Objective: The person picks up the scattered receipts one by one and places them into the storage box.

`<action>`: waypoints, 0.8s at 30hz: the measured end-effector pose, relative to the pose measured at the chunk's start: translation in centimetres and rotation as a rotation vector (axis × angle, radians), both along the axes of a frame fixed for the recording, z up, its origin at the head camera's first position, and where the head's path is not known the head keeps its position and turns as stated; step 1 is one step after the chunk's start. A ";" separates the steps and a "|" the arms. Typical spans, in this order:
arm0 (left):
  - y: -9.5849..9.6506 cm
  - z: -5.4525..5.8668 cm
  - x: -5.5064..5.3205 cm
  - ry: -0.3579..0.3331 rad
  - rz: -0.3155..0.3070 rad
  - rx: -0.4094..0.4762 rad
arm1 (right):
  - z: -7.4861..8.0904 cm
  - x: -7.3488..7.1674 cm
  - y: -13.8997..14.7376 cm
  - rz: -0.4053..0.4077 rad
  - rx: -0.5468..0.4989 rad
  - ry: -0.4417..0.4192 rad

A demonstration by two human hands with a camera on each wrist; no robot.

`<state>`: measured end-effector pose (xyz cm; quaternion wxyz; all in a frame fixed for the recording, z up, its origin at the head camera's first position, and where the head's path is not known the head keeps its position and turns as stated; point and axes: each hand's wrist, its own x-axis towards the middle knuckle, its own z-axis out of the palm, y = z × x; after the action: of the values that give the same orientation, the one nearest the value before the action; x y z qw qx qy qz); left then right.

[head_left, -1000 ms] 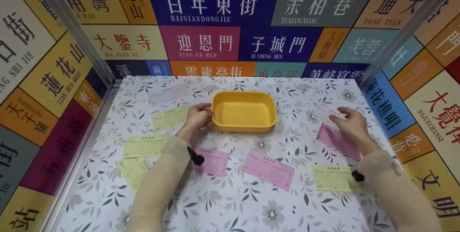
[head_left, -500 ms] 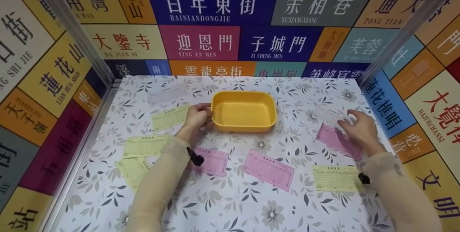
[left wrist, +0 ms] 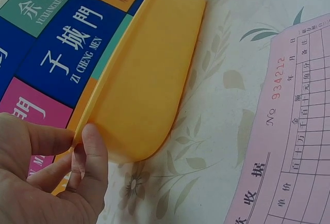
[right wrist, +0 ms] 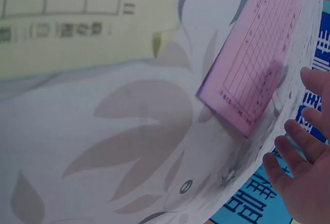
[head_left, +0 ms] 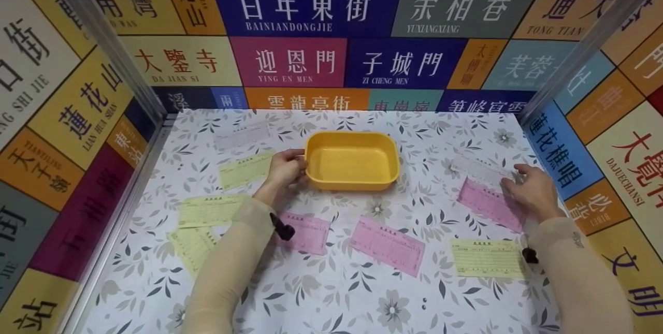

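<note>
Right hand (head_left: 536, 191) drifts outward, fingers spread and empty, leaving the white slip (head_left: 477, 166) more exposed; left hand (head_left: 286, 168) pinches the tub (head_left: 352, 185) by its rim

A yellow, rectangular plastic box (head_left: 352, 162) with rounded corners stands upright and open-topped on the table (head_left: 290, 303), its long sides running across, toward the back middle. Well apart to its right lies a pink slip (head_left: 487, 202), printed with a ruled grid, flat and slanted. Just beyond it lies a pale, faintly printed slip (head_left: 476, 165), similarly angled.
</note>
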<state>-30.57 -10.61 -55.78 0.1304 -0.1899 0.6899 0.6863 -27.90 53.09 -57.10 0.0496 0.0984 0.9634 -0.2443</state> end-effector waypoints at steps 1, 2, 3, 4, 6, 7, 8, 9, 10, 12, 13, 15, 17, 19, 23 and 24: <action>0.0 0.0 0.0 0.000 -0.002 0.001 | 0.0 0.0 0.2 -0.007 -0.006 0.001; 0.0 0.1 0.0 -0.004 -0.003 0.000 | 0.0 0.0 0.3 -0.019 -0.014 -0.001; 0.0 0.1 0.0 -0.007 -0.003 0.000 | -0.1 0.0 0.5 -0.032 -0.026 -0.003; 0.0 0.1 0.0 -0.012 -0.001 -0.001 | -0.1 0.0 0.6 -0.044 -0.040 -0.005; -0.1 0.2 0.0 -0.021 0.002 0.000 | -0.2 0.0 0.8 -0.067 -0.067 -0.018; -0.1 0.2 0.0 -0.024 0.003 0.003 | -0.3 -0.1 0.9 -0.076 -0.068 -0.020; -0.1 0.2 0.0 -0.027 0.003 0.006 | -0.4 -0.2 1.1 -0.082 -0.073 -0.024; -0.1 0.2 0.0 -0.028 0.004 0.006 | -0.6 -0.3 1.2 -0.085 -0.071 -0.028; -0.1 0.3 0.0 -0.030 0.002 0.007 | -0.7 -0.4 1.3 -0.088 -0.066 -0.030; -0.1 0.3 0.0 -0.033 0.000 0.010 | -0.9 -0.6 1.5 -0.104 -0.067 -0.043; -0.1 0.3 0.0 -0.037 0.001 0.011 | -0.9 -0.7 1.5 -0.114 -0.069 -0.051; -0.1 0.3 -0.1 -0.047 0.005 0.011 | -1.0 -0.9 1.5 -0.137 -0.085 -0.071; 0.0 0.2 -0.1 -0.050 0.010 0.016 | -1.0 -1.1 1.5 -0.157 -0.106 -0.087; 0.0 0.2 -0.1 -0.038 0.012 0.024 | -1.1 -1.1 1.4 -0.148 -0.087 -0.069; 0.0 0.2 0.0 -0.016 0.018 0.034 | -0.8 -1.0 0.6 -0.138 -0.059 -0.054; 0.0 0.2 -0.1 -0.014 0.018 0.037 | -0.5 -0.9 0.2 -0.146 -0.064 -0.060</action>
<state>-30.62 -10.59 -55.58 0.1324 -0.1985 0.6744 0.6987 -28.84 53.33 -57.56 0.0637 0.1740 0.9434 -0.2750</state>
